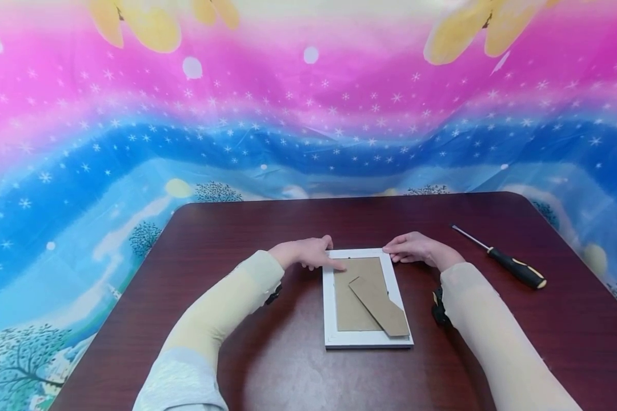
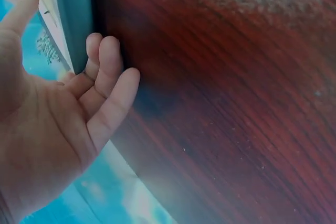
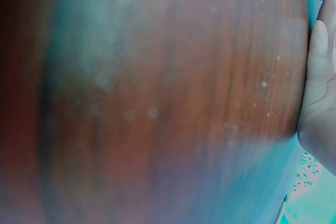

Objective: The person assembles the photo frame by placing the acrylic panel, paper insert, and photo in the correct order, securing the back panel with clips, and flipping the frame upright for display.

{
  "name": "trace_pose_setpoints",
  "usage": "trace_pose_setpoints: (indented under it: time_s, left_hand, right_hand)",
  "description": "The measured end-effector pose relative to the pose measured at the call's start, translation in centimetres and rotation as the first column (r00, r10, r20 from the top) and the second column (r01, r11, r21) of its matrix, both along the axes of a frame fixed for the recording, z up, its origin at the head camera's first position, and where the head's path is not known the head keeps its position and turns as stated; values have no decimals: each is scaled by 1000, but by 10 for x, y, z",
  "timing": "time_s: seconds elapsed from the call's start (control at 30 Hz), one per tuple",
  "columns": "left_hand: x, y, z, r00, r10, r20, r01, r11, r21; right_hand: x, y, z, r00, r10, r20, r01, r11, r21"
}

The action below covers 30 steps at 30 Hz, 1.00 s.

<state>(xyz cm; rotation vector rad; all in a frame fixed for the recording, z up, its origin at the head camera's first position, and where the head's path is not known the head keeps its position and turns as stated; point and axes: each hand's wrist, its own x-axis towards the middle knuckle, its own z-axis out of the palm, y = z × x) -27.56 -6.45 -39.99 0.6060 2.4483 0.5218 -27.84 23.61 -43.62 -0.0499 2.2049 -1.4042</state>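
A white picture frame [image 1: 368, 341] lies back side up on the dark red-brown table. Its brown cardboard backing [image 1: 352, 308] carries a cardboard easel stand [image 1: 383, 314], slanted so that its wide end overlaps the near right corner. My left hand [image 1: 311, 252] holds the far left corner, thumb over the backing and fingers around the corner. In the left wrist view, bent fingers [image 2: 110, 69] lie beside the frame's edge [image 2: 73, 19]. At the far right corner, my right hand [image 1: 413, 249] grips the rim with its fingertips. Only part of that hand shows in the right wrist view.
A screwdriver [image 1: 514, 265] with a black and yellow handle lies on the table [image 1: 267, 365] to the right of my right hand. Behind the table's far edge hangs a colourful printed cloth [image 1: 308, 125].
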Motion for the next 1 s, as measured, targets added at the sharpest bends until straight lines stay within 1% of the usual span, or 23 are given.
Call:
trace_pose_setpoints:
  time_s: [0.1, 0.27, 0.33, 0.47, 0.53, 0.6, 0.63, 0.67, 0.7, 0.73, 0.77, 0.8, 0.83, 0.87, 0.9, 0.93, 1.0]
  left_hand:
    - [-1, -2, -1, 999, 7, 36, -8, 1000, 20]
    - [0, -3, -3, 997, 14, 70, -16, 999, 32]
    - [1, -2, -2, 997, 24, 77, -26, 999, 32]
    - [4, 2, -1, 996, 46, 73, -47, 999, 21]
    - [5, 4, -2, 996, 55, 70, -57, 998, 24]
    - [6, 5, -3, 996, 61, 65, -63, 998, 28]
    - [6, 6, -4, 996, 62, 62, -64, 997, 31]
    - [6, 6, -5, 996, 63, 61, -65, 997, 34]
    - [6, 6, -6, 996, 66, 62, -69, 997, 38]
    - [7, 6, -6, 996, 69, 63, -71, 997, 40]
    - [7, 6, -6, 996, 69, 62, -71, 997, 40]
    - [7, 5, -6, 996, 70, 62, -73, 996, 42]
    - [7, 5, -6, 996, 71, 62, -73, 996, 43]
    - [7, 5, -6, 995, 72, 62, -75, 996, 43]
    - [6, 4, -6, 996, 72, 61, -74, 996, 43]
    - [6, 4, -6, 996, 71, 59, -73, 996, 44]
    - [5, 3, -5, 996, 69, 55, -72, 996, 46]
  right_hand:
    - [0, -1, 1, 1000, 5, -1, -5, 1000, 4]
    - [0, -3, 4, 1000, 22, 8, -22, 999, 24]
    - [0, -3, 6, 999, 31, 6, -31, 999, 37]
    - [-1, -1, 11, 996, 90, -22, -88, 993, 79]
    - [1, 4, 16, 993, 109, -40, -105, 991, 88]
    - [5, 11, 22, 992, 107, -73, -100, 991, 87]
    - [8, 16, 25, 990, 100, -103, -91, 992, 91]
    - [12, 22, 29, 985, 92, -146, -78, 992, 104]
    - [15, 28, 32, 974, 88, -209, -60, 989, 139]
    - [19, 35, 35, 954, 95, -285, -40, 980, 195]
    - [23, 42, 37, 929, 106, -355, -10, 965, 263]
    - [27, 50, 39, 901, 123, -416, 27, 941, 336]
    - [30, 58, 41, 873, 148, -465, 66, 909, 412]
    - [34, 67, 42, 849, 173, -499, 106, 870, 482]
    - [38, 75, 44, 832, 194, -520, 144, 829, 541]
    - [42, 84, 45, 828, 208, -521, 166, 796, 582]
    - [50, 100, 48, 841, 211, -499, 188, 750, 634]
